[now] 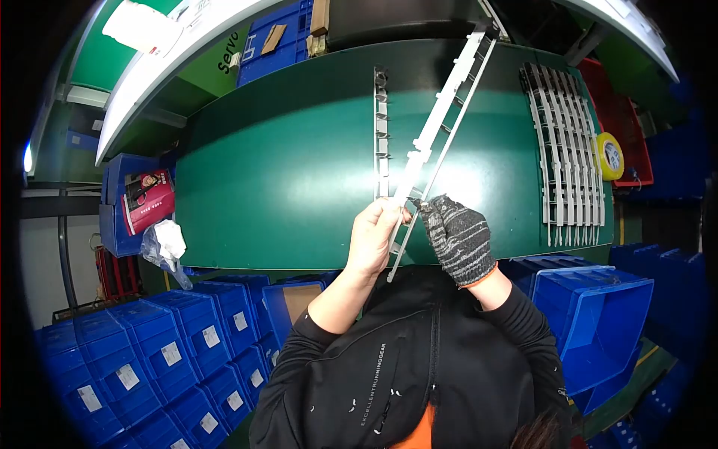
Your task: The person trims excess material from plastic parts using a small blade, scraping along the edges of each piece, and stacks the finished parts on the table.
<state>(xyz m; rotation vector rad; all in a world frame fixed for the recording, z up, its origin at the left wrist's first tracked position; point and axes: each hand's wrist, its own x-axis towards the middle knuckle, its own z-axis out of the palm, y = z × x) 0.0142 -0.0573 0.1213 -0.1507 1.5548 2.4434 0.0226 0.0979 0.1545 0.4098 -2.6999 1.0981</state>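
A long, narrow white ladder-like rail frame (pixel 441 116) slants over the green table, its far end leaning up and right, with dark cross pieces between its two rails. My bare left hand (pixel 374 236) is closed around its near part, thumb on top. My right hand (pixel 460 239), in a grey-black knitted glove, is closed with its fingertips against the right-hand rail; what they pinch is too small and hidden to make out. Left of the frame, a thin strip with dark clips (pixel 382 127) lies lengthwise on the table.
Several similar white rail frames (pixel 568 150) lie side by side at the right, beside a yellow tape roll (pixel 611 156) and a red bin (pixel 636 142). Blue crates (pixel 168 337) stack up at the lower left; an open blue crate (pixel 598 322) stands at the lower right.
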